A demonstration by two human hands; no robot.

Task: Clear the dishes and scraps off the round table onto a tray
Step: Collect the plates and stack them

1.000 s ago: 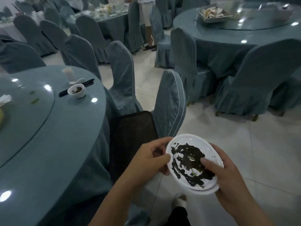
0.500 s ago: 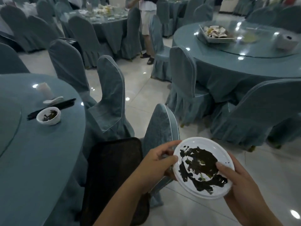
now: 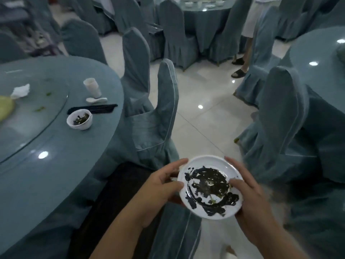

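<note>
The left hand (image 3: 160, 186) and right hand (image 3: 249, 200) are both closed in a grip on opposite rims of a white plate (image 3: 205, 161), thumbs laid over the top. It is smeared with dark scraps (image 3: 209, 182). The plate is held in the air beside the round worktop (image 3: 46, 174), where a small bowl (image 3: 79, 119), black chopsticks (image 3: 93, 108), spoon (image 3: 96, 99) and cup (image 3: 92, 87) are seen.

Dim bluish light, ceiling-lamp glare on floor (image 3: 200, 106), blurred, warped edges

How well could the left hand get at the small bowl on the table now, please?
Probably not yet: the left hand and right hand both grip the dirty plate. Once freed, its way over the table to the bowl looks open.
</note>
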